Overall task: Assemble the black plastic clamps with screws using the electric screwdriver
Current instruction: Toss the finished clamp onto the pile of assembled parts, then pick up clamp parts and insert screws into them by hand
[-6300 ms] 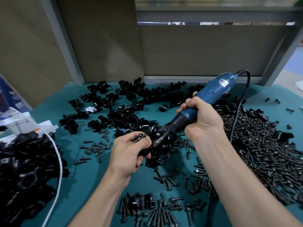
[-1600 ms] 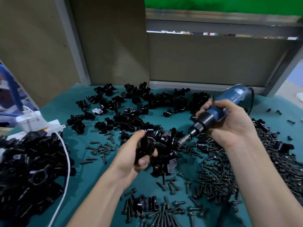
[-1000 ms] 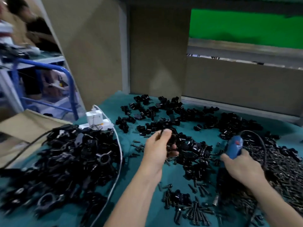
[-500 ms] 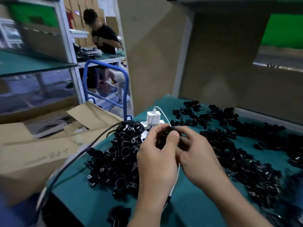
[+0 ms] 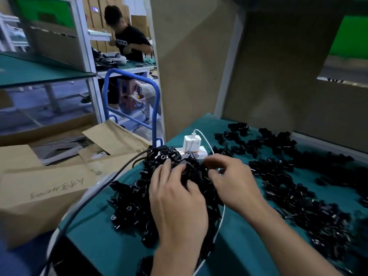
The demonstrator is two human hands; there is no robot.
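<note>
Where both pinched one clamp a moment ago, the left hand [image 5: 179, 206] now lays straight, spread fingers on the heap of black plastic clamps [image 5: 133, 208] at the green table [image 5: 249, 250] edge, while the right hand [image 5: 234, 183] curls blurred fingers, grip untellable.

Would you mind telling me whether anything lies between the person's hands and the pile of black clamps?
Nothing visible does: the left hand and the right hand are both on the pile of black clamps. A white cable runs along the pile's right side.
</note>
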